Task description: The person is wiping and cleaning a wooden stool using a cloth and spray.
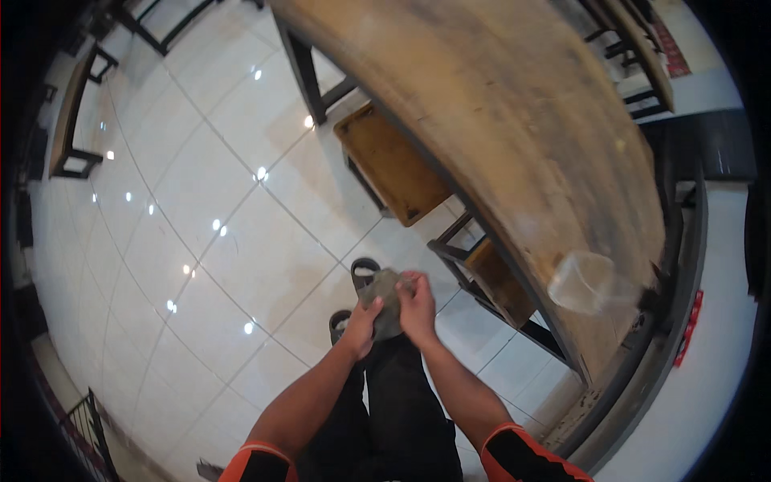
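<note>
Both hands are together in front of my legs, over the tiled floor. My left hand (364, 325) grips the left edge of a crumpled grey-green cloth (385, 301), with the thumb on top. At the cloth's upper right side, my right hand (417, 304) pinches it between thumb and fingers. To the right, a clear plastic container (581, 282) lies on the wooden table (500, 120); its outline is blurred, and what it holds cannot be told.
Wooden stools (397, 162) (500, 280) with dark frames stand along the table's near edge. A wooden bench (72, 114) is at the far left. Dark metal railing (93, 428) shows at the lower left. Black sandals (364, 271) are on my feet, on white floor tiles.
</note>
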Demonstrator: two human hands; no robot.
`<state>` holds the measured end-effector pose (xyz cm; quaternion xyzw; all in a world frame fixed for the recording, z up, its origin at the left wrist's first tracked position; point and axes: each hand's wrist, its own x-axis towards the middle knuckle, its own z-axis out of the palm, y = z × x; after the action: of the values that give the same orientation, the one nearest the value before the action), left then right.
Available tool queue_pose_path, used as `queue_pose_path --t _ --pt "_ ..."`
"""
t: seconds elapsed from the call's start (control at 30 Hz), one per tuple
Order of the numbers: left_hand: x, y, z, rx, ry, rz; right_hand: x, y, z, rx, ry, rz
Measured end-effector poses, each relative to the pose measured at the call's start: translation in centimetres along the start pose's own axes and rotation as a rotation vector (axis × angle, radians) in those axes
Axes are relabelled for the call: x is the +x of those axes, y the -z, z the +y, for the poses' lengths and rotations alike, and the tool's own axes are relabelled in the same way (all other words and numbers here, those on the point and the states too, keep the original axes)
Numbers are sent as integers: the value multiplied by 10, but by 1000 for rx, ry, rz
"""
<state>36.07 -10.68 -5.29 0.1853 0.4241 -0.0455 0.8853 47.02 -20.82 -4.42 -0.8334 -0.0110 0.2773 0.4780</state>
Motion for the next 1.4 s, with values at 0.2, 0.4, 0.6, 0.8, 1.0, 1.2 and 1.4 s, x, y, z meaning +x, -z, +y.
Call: queue_pose_path --t 0.2,0.4,0.6,0.8,1.0,1.2,1.4 --pt "-121 -14 21 237 128 -13 -106 59 -81 -212 335 122" --pt "-191 11 28 427 -54 108 -118 195 -135 -58 307 856" --pt "-221 0 23 444 -157 183 -58 276 -178 -178 372 935" --pt "-227 -34 4 524 -194 171 -15 275 -187 82 532 593" --pt "-235 -60 -16 587 -252 240 -23 255 -212 -123 321 650" --pt "-240 -126 -84 539 -310 188 -119 290 -129 400 519 567" --pt "-219 -228 -235 636 -153 11 -282 414 -36 443 372 547"
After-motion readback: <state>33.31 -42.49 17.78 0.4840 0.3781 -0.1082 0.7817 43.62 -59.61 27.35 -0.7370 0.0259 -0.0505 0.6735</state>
